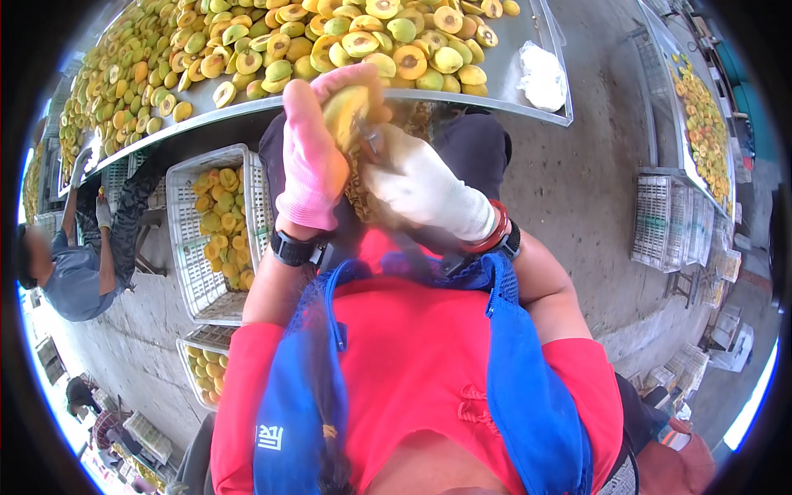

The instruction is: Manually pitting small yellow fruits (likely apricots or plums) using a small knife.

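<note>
My left hand (pixel 309 154), in a pink knit glove, grips a cut yellow peach (pixel 345 117) between thumb and fingers. My right hand (pixel 427 185), in a white knit glove, is closed around a small metal hand tool (pixel 371 147). The tool's tip is against or very close to the fruit; blur hides its exact shape and the contact. Both hands are over my lap, just in front of the metal table (pixel 504 86). Many halved peaches (pixel 359 43), several with the pit still in, are heaped on that table. Brownish scraps (pixel 422 120) show below, between my knees.
A crumpled white bundle (pixel 542 75) lies at the table's right corner. To my left stand a white plastic crate (pixel 185 260) of peach halves and another crate (pixel 192 380). A co-worker (pixel 80 272) sits farther left. Stacked crates (pixel 659 223) and a second fruit-covered table (pixel 680 142) are right.
</note>
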